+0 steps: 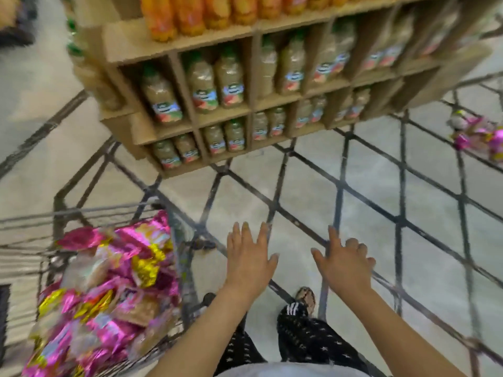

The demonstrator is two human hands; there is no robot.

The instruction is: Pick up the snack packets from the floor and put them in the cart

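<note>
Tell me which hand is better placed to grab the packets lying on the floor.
Likely the right hand: it is empty and on the side of the floor packets, far right. The left hand, also empty, is nearer the cart.

Counting from the 1 cart [178, 235]: inside it lies 1 heap of pink and gold snack packets [109, 281], too overlapped and blurred to count singly. Far to the right of the cart, on the floor [375, 172], lies 1 smaller cluster of packets [479, 137], its number also lost in blur. Just right of the cart are 2 hands, 1 left hand [249, 257] and 1 right hand [345, 263]. Beyond the cart stands 1 cardboard shelf [177, 44] showing 4 tiers: 1 of orange bottles [190, 17], at least 6, and 3 of green-capped bottles [202, 85], mostly 2 per compartment.
</note>
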